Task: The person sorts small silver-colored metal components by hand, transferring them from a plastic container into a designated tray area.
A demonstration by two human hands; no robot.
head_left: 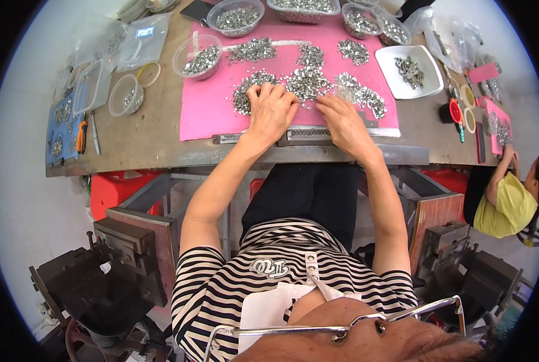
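My left hand [271, 113] rests at the edge of a pile of small silvery metal pieces [243, 99], its fingers curled down and drawn together. My right hand [345, 122] points inward from the other side, with thumb and fingertips close together beside the central heap of metal pieces [306, 82]. What either hand pinches is too small to make out. Just below the hands, a slotted metal bar [308, 136] lies along the front of the pink mat [206, 119]. More pieces [369, 101] are spread right of my right hand.
Clear plastic tubs [198, 66] of metal pieces line the mat's far side. A white tray [423, 90] holds more at right. Orange-handled pliers [82, 134] lie at left, near a blue mat [57, 114]. Another person in a yellow top [506, 205] works at far right.
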